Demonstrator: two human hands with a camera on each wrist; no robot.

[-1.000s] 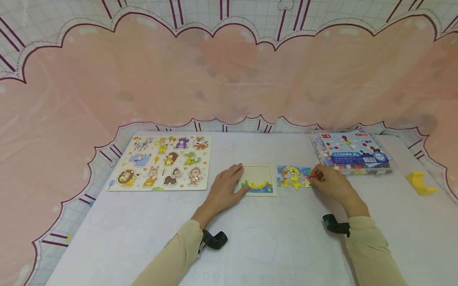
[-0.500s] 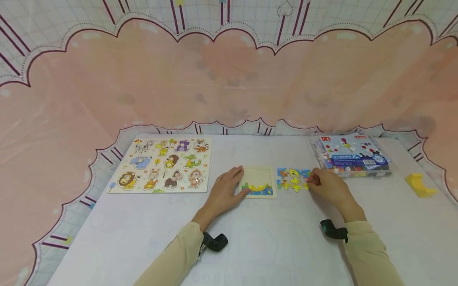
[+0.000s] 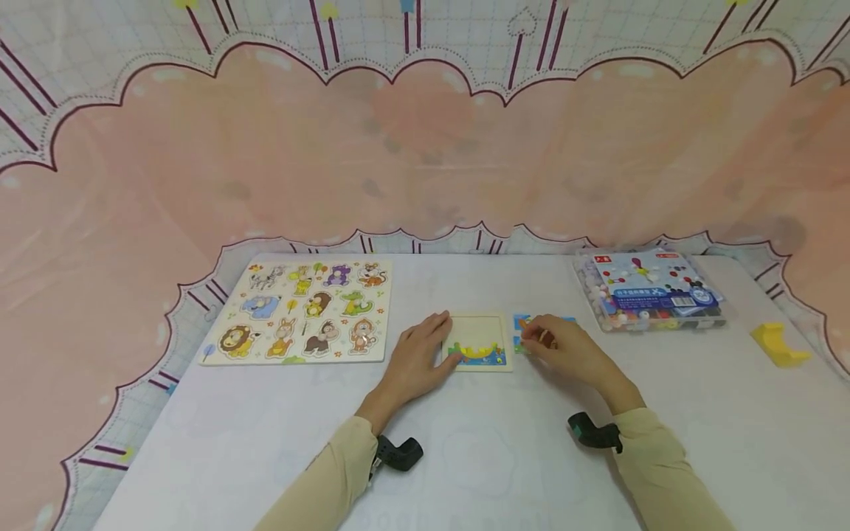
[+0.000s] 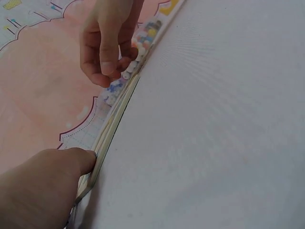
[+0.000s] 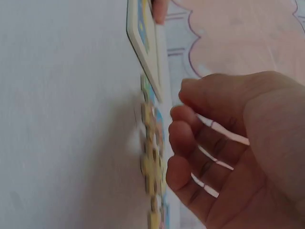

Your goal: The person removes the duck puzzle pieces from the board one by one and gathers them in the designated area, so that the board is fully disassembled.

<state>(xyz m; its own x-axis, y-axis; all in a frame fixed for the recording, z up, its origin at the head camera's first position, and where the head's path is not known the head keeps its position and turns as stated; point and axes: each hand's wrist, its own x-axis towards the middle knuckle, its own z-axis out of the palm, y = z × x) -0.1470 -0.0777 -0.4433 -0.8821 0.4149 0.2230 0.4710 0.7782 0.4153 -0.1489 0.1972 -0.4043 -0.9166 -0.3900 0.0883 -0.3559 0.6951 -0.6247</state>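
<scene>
My left hand (image 3: 418, 352) rests along the left side of a small wooden puzzle tray (image 3: 478, 321), its thumb lying over the near left part. A strip of blue, green and yellow picture fills the tray's near part; bare wood shows behind it. To the tray's right, loose jigsaw pieces (image 3: 563, 320) lie grouped on the table. Over them hovers my right hand (image 3: 564, 355), fingers loosely bent and hiding most of the pieces. In the right wrist view, the thumb (image 5: 205, 90) and fingertips come close together, with no piece visible between them, beside the row of pieces (image 5: 151, 167).
A large animal peg puzzle board (image 3: 292, 346) lies at the left. A clear plastic box (image 3: 654, 287) with coloured balls and a printed sheet stands at the back right. A yellow curved block (image 3: 780, 346) sits at the far right of the white-covered table (image 3: 478, 450).
My right hand has moved left, from the right end of the jigsaw pieces to over their left part, now covering most of them. The left hand has stayed on the tray.
</scene>
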